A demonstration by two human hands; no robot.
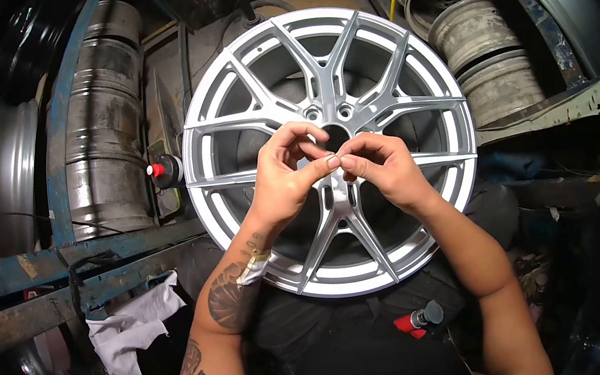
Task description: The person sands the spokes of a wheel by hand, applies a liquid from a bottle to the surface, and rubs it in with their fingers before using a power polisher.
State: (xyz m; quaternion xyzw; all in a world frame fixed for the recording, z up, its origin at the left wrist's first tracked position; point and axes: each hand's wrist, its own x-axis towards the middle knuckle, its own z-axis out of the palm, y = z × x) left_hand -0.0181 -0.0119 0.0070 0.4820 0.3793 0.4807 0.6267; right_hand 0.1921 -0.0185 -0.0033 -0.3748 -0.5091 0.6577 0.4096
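Note:
A large silver multi-spoke wheel rim [325, 72] lies face up in front of me, over my lap. Above its hub, my left hand [292, 166] and my right hand [380, 166] meet at the fingertips. Thumb and fingers of each are pinched together, and whatever sits between them is too small to make out. The hub's dark centre hole shows just beyond the fingers, with two bolt holes above it. A strip of tape [254, 268] is stuck on my left forearm near the wrist.
Stacked bare rims [101, 122] stand at the left, more worn rims [480, 38] at the upper right. A dark bottle with a red cap [165, 171] is left of the wheel. A white cloth [134, 331] hangs lower left. A red and grey object [419, 318] lies near my lap.

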